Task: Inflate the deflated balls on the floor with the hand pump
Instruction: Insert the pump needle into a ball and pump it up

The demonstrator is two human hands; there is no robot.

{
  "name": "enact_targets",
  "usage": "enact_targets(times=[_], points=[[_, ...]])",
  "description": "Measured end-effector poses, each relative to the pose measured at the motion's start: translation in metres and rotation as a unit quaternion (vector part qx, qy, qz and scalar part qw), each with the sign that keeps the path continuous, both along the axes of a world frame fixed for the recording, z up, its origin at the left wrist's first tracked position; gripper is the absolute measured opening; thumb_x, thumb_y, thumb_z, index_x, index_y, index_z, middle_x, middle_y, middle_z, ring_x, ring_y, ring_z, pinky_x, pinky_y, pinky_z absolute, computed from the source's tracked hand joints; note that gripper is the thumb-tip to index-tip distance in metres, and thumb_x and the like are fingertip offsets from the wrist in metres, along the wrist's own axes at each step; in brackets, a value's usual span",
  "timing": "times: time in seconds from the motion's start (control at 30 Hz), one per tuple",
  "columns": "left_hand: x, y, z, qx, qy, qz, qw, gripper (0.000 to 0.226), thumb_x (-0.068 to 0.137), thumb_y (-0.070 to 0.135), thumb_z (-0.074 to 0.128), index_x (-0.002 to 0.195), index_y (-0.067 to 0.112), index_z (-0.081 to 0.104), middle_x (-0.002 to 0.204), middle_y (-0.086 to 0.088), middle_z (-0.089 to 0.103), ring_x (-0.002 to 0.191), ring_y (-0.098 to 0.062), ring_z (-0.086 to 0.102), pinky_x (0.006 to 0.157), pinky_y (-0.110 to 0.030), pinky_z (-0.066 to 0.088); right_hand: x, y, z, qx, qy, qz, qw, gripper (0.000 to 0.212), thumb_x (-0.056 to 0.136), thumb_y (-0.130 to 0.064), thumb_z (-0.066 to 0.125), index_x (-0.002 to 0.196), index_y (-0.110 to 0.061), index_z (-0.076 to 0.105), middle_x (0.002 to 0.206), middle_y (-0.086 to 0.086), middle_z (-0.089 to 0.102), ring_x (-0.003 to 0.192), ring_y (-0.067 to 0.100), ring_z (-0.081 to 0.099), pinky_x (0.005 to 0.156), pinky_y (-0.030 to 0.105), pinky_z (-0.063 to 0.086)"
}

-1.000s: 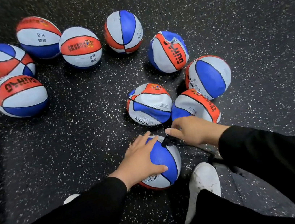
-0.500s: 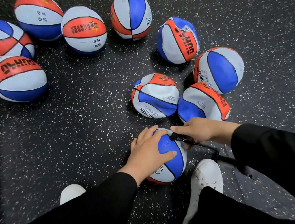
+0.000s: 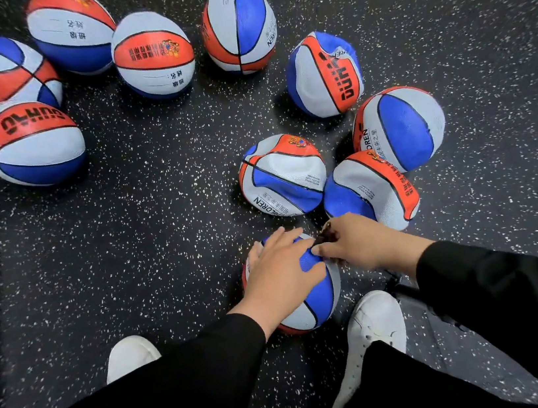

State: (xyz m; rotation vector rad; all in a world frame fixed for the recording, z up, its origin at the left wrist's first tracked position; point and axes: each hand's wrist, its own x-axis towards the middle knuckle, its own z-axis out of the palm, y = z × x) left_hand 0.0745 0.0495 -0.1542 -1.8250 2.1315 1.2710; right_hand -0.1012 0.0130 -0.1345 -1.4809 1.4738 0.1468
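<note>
left hand [image 3: 280,268] lies flat on a ball [image 3: 318,295] on the floor between 2 shoes, steadying it. right hand [image 3: 363,242] pinches the pump nozzle [image 3: 324,236] at its top, likely seeking the valve.

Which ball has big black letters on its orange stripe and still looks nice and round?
The ball at the far left. Its orange band carries big black letters and its skin is smooth. The other big-lettered ball, on the right, is crumpled at the top.
</note>
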Motion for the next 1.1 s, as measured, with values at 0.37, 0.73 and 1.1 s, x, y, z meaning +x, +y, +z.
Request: enact_targets(times=[0.37,0.73,1.1], points=[[0.010,-0.005,-0.008,-0.005,0.042,0.062,0.997,0.041,0.097,0.049,0.065,0.137,0.042,0.061,0.158,0.020,0.042,0.153,-0.005,0.021,0.127,-0.044,0.008,-0.014,-0.008,0.007,-0.008,-0.064,-0.141,0.988,0.025,0.093,-0.031,0.068,0.083,-0.008,0.066,0.069,0.002,0.074,0.060,0.016,0.069,0.064,0.034,0.053],[0.053,-0.003,-0.020,0.064,0.079,0.100,0.990,0.114,0.060,0.077,0.074,0.157,0.029,0.039,0.164,0.011,0.032,0.153,-0.010,0.026,0.127,-0.042,0.025,0.004,-0.012,0.003,-0.309,0.012,0.100,0.946,0.040,0.096,-0.034,0.066,0.134,-0.024,0.059,0.117,0.001,0.059,0.108,0.023,0.058,0.088,0.035,0.046],[0.087,0.013,-0.033,0.174,0.186,0.329,0.909,0.097,0.078,0.063,0.079,0.158,0.033,0.035,0.152,0.007,0.051,0.135,-0.011,0.054,0.118,-0.036,0.041,0.028,-0.017,-0.017,-0.191,-0.059,0.223,0.954,0.016,0.094,-0.028,0.070,0.108,-0.023,0.073,0.102,-0.008,0.064,0.096,0.010,0.060,0.087,0.030,0.049]])
